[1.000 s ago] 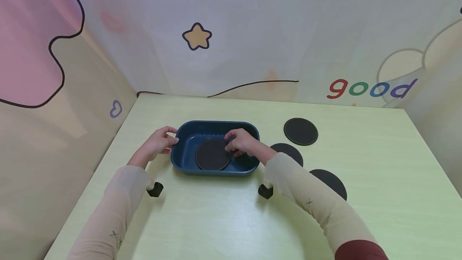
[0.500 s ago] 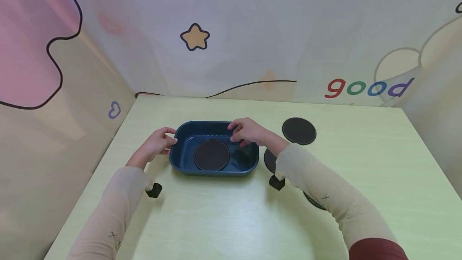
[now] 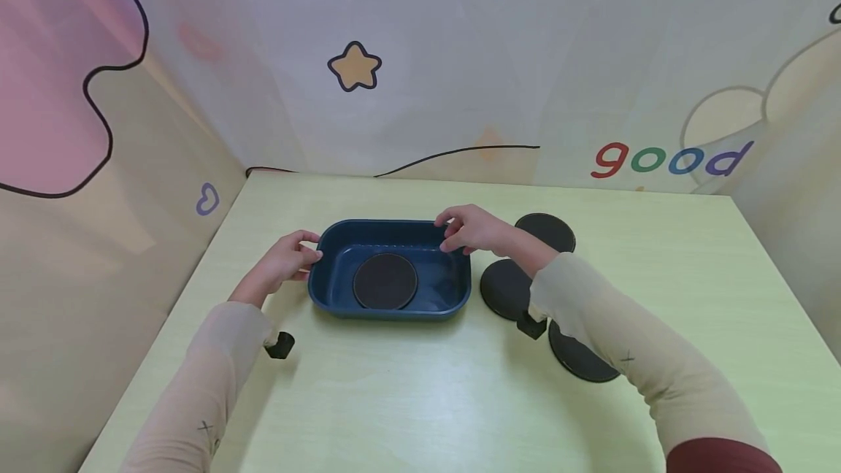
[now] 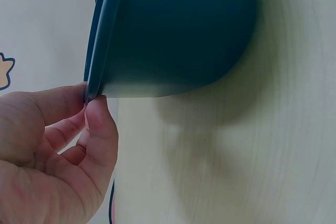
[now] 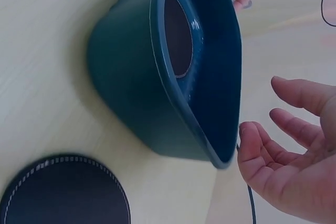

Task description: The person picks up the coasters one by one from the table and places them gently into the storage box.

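Note:
A dark blue rectangular tub (image 3: 388,315) with rounded corners stands on the table. Flat on its bottom lies a black round coaster (image 3: 385,282). My left hand (image 3: 287,255) pinches the tub's left rim between thumb and fingers, seen close up in the left wrist view. Over the tub's right end hovers my right hand (image 3: 477,229), its fingers loosely bent and nothing between them. In the right wrist view those fingertips (image 5: 249,137) are beside the tub's rim, thumb apart from the fingers.
To the tub's right lie a near coaster (image 3: 581,352), a middle coaster (image 3: 506,289) and a far coaster (image 3: 547,231), each partly covered by my right arm. Printed cloth walls (image 3: 434,79) border the pale table (image 3: 394,400) at the back and left.
My right hand has lifted off the coaster inside the tub and moved right and back to the tub's right end. The left hand has stayed at the rim.

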`<state>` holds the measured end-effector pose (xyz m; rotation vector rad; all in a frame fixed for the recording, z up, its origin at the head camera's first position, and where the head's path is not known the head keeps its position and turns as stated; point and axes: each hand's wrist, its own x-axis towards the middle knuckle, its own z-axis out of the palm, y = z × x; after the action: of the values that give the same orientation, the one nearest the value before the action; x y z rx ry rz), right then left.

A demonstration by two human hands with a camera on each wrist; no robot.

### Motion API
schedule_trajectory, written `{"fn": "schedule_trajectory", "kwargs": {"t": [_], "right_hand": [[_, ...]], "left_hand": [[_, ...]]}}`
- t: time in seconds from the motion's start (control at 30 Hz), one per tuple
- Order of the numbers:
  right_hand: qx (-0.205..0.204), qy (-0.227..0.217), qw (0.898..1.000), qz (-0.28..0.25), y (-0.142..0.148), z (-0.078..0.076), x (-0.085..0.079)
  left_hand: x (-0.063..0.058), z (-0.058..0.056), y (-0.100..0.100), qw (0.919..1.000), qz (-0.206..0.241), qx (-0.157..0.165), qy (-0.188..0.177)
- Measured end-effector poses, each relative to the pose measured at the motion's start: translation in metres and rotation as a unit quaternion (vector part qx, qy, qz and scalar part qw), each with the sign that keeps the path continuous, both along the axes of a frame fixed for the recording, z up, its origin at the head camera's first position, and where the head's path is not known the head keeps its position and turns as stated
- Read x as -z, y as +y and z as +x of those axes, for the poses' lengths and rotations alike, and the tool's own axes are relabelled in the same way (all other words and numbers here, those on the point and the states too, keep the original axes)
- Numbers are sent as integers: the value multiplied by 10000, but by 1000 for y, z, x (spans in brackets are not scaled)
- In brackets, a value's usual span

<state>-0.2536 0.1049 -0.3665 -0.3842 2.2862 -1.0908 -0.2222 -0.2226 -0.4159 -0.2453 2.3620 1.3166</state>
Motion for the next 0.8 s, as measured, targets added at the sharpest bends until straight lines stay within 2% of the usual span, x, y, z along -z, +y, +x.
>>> {"fn": "schedule_trajectory", "kwargs": {"t": [0.47, 0.8], "right_hand": [[99, 172, 9998, 75, 35, -1, -3], [270, 253, 9990, 254, 58, -5, 3]], "left_hand": [[-1, 1, -1, 9998, 121, 118, 76], [-1, 1, -1, 9999, 74, 119, 90]]}}
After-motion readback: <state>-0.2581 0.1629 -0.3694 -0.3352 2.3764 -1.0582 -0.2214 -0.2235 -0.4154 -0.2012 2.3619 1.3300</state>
